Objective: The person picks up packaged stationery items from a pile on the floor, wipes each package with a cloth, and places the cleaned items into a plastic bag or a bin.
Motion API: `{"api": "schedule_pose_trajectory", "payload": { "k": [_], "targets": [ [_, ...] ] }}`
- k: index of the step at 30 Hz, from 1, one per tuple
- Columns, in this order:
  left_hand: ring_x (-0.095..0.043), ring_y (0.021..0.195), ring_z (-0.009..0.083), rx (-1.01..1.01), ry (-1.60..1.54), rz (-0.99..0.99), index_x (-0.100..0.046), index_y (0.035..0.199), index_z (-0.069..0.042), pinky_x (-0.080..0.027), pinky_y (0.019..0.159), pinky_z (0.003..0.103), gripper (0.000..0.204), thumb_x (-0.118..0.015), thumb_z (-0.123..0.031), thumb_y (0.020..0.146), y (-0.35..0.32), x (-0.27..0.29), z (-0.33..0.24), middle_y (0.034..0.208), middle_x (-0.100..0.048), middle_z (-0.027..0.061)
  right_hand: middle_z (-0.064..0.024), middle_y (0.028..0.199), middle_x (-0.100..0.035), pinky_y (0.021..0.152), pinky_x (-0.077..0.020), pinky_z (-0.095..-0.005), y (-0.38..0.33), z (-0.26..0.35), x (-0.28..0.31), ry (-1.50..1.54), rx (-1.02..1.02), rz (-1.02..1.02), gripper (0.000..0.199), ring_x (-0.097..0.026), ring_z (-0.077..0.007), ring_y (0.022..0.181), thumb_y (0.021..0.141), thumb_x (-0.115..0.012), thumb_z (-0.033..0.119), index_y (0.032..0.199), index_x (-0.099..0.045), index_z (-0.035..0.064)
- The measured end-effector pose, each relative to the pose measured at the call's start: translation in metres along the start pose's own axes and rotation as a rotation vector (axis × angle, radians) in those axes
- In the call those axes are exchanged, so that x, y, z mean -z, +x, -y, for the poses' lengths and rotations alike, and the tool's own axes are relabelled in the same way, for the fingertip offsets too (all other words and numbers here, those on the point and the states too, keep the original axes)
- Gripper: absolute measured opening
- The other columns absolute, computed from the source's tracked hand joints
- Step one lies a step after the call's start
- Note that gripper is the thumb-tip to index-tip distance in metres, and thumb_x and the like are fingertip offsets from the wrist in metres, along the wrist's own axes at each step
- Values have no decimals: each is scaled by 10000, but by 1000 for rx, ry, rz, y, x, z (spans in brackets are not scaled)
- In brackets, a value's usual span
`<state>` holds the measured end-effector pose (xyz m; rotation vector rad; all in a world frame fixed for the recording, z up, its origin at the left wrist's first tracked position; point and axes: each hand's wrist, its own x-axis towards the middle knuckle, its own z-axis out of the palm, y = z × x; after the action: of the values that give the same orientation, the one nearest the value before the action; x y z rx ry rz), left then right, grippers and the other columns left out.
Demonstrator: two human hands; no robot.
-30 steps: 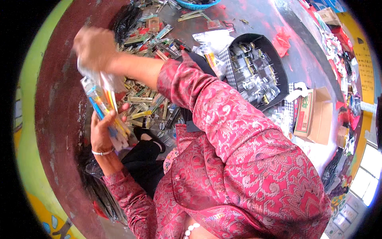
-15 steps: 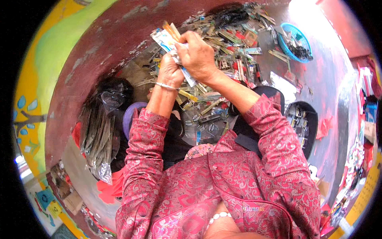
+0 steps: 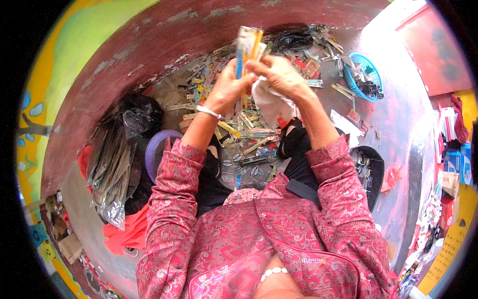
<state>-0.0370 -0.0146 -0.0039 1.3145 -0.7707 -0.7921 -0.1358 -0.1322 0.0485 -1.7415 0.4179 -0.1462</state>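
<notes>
My left hand is closed round the lower part of a small bundle of flat, narrow packaged strips, white, blue and yellow, standing upright above the pile. My right hand is beside it, its fingers against the bundle's right side. A white cloth hangs from under my right hand. Its fingertips are slightly smeared by motion. Below both hands lies a heap of mixed flat packages and strips on the floor, between my knees.
A blue basket with dark bits stands at the far right. A black tub of small items is by my right knee. On the left are a purple round rim, clear plastic sleeves and red sheets. A maroon wall curves behind.
Both hands have moved right and drawn slightly apart. The bundle has turned from leaning left to upright, and the white cloth now hangs below the right hand.
</notes>
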Motion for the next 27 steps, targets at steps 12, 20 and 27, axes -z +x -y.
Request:
{"api": "schedule_pose_trajectory", "payload": {
  "k": [12,20,27],
  "targets": [
    [-529,960,222,191,-132,238,-31,1331,69,-431,814,291,923,-674,-91,689,-10,-3,-30,1144,-474,196,-58,833,-618,671,-452,-265,10,-33,14,424,-41,-9,343,-582,-130,717,697,-671,199,961,-579,0],
    [-615,785,216,468,-511,534,-478,1079,11,-519,658,316,579,-470,-508,823,-24,17,-5,913,-605,137,-47,836,-610,660,-475,-267,-13,-9,21,612,-12,134,308,-589,-138,719,651,-701,92,927,-583,25],
    [-593,565,136,421,-430,387,-525,1003,9,-502,511,253,349,-630,-195,739,-33,-13,-27,729,-606,83,-37,925,-606,740,-425,-280,9,-20,31,235,13,225,382,-543,-121,811,742,-662,290,992,-589,11]
  ]
}}
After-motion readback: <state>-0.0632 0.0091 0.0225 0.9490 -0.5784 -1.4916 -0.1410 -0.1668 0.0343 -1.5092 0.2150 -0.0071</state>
